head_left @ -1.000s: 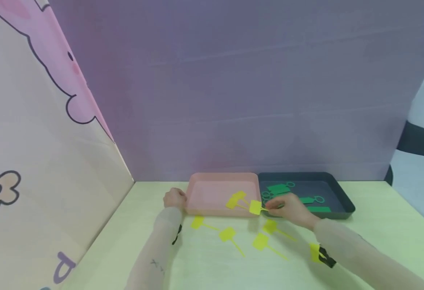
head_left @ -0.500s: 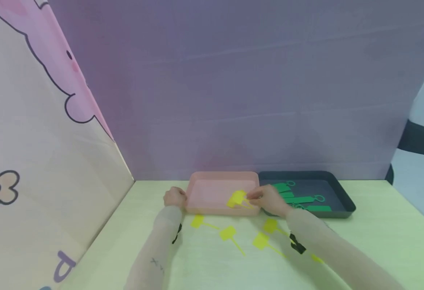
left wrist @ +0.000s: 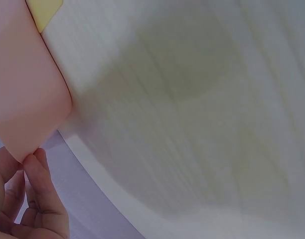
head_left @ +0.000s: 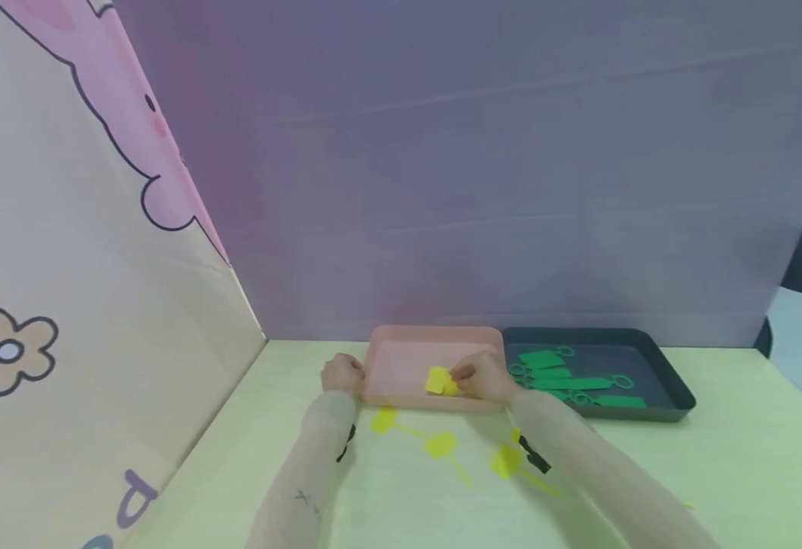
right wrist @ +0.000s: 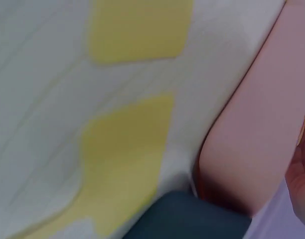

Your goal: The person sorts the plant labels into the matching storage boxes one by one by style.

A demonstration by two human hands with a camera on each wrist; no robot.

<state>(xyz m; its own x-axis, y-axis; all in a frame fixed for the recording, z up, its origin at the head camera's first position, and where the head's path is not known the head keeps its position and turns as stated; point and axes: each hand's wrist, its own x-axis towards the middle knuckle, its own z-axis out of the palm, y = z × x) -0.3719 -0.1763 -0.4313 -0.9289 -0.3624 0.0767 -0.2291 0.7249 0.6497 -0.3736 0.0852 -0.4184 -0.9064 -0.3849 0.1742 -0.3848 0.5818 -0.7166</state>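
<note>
My left hand (head_left: 342, 374) is at the left wall of the pink tray (head_left: 401, 366); in the left wrist view its thumb and fingers pinch the tray's rim (left wrist: 30, 149). My right hand (head_left: 483, 377) reaches over the right part of that tray, fingertips low, pinching a flat yellow tag with a thin tail (head_left: 437, 380). Yellow pieces overlap at the fingertips, and the tag's tail is hidden by the hand. In the right wrist view only a yellow sliver (right wrist: 303, 130) shows by the fingers, at the right edge.
A dark tray (head_left: 637, 374) adjoins the pink one on the right, holding several green tags (head_left: 579, 383) with ring ends. Several yellow tags (head_left: 440, 444) lie on the table in front, one partly behind my right forearm. A purple-grey wall stands behind.
My right hand has moved left from beside the dark tray to over the pink tray, carrying the yellow tag. My left hand keeps its place at the rim. The head view has turned slightly.
</note>
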